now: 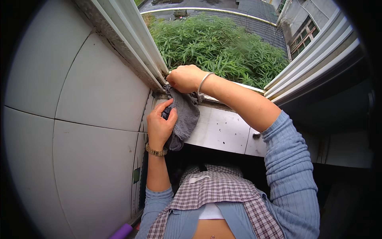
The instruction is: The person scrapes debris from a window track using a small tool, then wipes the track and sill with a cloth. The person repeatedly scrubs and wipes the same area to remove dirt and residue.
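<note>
A crumpled dark grey cloth hangs over the left end of the white tiled window sill. Around its left edge my left hand is closed, thumb and fingers pinching the fabric. My right hand grips the cloth's upper end at the lower left corner of the window frame; its fingertips are partly hidden. Dirt marks the frame's track, and small dark specks of debris lie on the sill tiles.
A tiled wall rises close on the left. White sliding window frames stand at the right, with leafy green plants outside. A small dark object lies on the sill near my right forearm. At the lower left is a purple object.
</note>
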Available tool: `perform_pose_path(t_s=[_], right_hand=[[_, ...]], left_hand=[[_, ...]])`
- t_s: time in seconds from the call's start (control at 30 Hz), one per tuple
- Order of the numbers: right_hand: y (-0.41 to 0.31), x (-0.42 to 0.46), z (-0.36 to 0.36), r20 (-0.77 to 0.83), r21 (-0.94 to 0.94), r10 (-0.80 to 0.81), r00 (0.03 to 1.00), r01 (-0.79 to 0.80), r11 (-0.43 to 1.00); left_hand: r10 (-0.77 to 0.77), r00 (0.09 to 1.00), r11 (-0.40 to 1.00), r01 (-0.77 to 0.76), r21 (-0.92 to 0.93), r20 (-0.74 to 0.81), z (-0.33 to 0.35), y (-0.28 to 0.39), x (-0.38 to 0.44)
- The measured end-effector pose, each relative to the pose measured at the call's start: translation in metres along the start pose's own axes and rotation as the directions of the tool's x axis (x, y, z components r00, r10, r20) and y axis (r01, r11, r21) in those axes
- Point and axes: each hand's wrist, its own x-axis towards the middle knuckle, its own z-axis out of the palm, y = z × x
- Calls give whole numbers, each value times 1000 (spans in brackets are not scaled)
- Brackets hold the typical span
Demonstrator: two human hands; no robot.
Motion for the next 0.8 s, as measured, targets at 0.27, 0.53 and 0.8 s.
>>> perform_pose_path(t_s=[0.27,0.53,0.8], right_hand=[[19,-153,-41,51,-127,310,949,-301,945],[3,-214,-45,-93,-345,466,880,-467,814],[22,-180,-17,-163,164,384,909,-359,919]], left_hand=[[327,878,944,-292,-150,349,42,51,0],[601,694,755,-656,4,397,94,69,-36],[358,876,933,-346,-98,322,43,41,-4]])
